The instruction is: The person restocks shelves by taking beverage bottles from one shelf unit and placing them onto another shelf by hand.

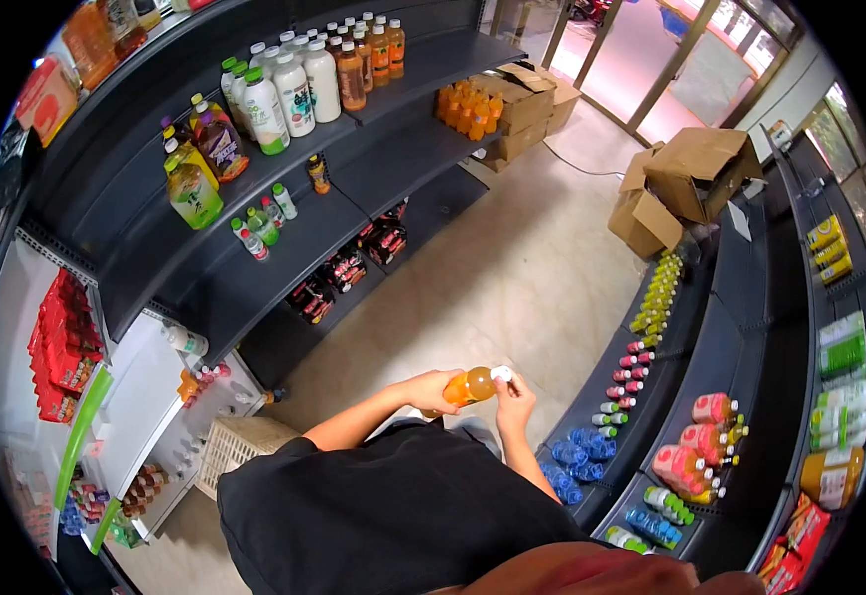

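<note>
An orange drink bottle (466, 388) with a white cap (500, 374) lies tilted in front of my body, its cap pointing right. My left hand (433, 390) is wrapped around the lower part of the bottle. At the other end, the fingers of my right hand (515, 397) pinch the white cap. Both hands are above the pale floor, between the shelf rows. The base of the bottle is hidden behind my left hand.
Dark shelves (334, 149) with white bottles (294, 92) and orange bottles (470, 109) run along the left. Lower shelves on the right hold yellow-capped bottles (659, 293) and blue bottles (577, 454). Cardboard boxes (696, 174) stand near the glass door. A cream crate (238, 446) is at my left.
</note>
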`<state>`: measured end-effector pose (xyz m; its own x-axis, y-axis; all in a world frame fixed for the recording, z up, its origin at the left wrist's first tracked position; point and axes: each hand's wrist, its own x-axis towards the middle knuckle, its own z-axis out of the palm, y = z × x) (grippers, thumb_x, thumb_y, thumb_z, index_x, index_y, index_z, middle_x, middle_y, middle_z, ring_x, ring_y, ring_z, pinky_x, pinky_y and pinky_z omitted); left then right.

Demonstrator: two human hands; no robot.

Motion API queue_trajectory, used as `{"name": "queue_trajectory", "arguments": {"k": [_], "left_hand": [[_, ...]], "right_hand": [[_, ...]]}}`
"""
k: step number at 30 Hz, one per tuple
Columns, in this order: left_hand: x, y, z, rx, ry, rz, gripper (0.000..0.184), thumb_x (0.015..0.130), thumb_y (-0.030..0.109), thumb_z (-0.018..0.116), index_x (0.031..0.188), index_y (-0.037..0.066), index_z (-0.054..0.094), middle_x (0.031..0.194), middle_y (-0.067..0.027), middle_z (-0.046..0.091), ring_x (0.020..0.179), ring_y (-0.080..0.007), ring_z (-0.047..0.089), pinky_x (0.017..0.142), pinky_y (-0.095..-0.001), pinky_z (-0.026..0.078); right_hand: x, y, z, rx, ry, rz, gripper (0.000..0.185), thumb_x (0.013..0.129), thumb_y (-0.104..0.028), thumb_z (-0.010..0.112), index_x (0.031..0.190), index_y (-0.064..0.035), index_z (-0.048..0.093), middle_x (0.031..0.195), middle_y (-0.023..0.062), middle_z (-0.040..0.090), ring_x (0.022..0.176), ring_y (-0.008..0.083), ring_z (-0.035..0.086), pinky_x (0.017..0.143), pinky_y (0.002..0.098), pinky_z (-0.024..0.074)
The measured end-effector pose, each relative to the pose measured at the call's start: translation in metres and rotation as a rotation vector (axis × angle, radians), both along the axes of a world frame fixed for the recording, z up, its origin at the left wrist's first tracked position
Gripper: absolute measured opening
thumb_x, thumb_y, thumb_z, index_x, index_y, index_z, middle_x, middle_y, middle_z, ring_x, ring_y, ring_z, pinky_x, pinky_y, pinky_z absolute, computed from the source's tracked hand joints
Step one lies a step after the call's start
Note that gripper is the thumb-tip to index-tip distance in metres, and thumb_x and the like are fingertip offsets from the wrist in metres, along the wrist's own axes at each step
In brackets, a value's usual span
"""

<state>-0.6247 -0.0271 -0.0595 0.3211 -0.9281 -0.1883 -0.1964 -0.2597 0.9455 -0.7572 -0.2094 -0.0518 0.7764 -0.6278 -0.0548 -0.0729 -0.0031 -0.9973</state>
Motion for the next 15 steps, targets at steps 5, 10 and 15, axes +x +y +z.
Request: {"name": "queue_trajectory", "arguments": {"k": [5, 10, 15], "left_hand": [[0.054, -0.068, 0.013, -0.037, -0.135, 0.149, 0.066, 0.072, 0.044, 0.085, 0.125, 0.009, 0.067, 0.097, -0.0139, 0.076, 0.085, -0.0308, 0.074, 0.082, -0.0401, 0.057], [0.125, -0.152, 0.031, -0.045, -0.231, 0.309, 0.070, 0.070, 0.053, 0.084, 0.122, 0.009, 0.071, 0.093, -0.0170, 0.076, 0.084, -0.0338, 0.074, 0.078, -0.0420, 0.057], [0.204, -0.213, 0.070, -0.026, -0.322, 0.362, 0.075, 0.074, 0.048, 0.081, 0.136, 0.010, 0.061, 0.100, -0.0176, 0.076, 0.088, -0.0351, 0.074, 0.080, -0.0437, 0.057]], "right_hand": [[0.069, -0.082, -0.018, 0.124, -0.045, -0.028, 0.029, 0.104, -0.014, 0.064, 0.124, 0.0063, 0.066, 0.110, 0.0073, 0.070, 0.102, 0.0144, 0.066, 0.089, 0.0292, 0.0538], [0.148, -0.160, -0.016, 0.201, -0.092, 0.228, 0.043, 0.105, -0.018, 0.061, 0.141, 0.0026, 0.050, 0.130, 0.0117, 0.063, 0.118, 0.0189, 0.062, 0.095, 0.0320, 0.0535], [0.230, -0.206, 0.009, 0.287, -0.152, 0.413, 0.065, 0.083, 0.005, 0.080, 0.140, -0.0019, 0.048, 0.131, 0.0117, 0.060, 0.123, 0.0224, 0.062, 0.106, 0.0381, 0.0511]]}}
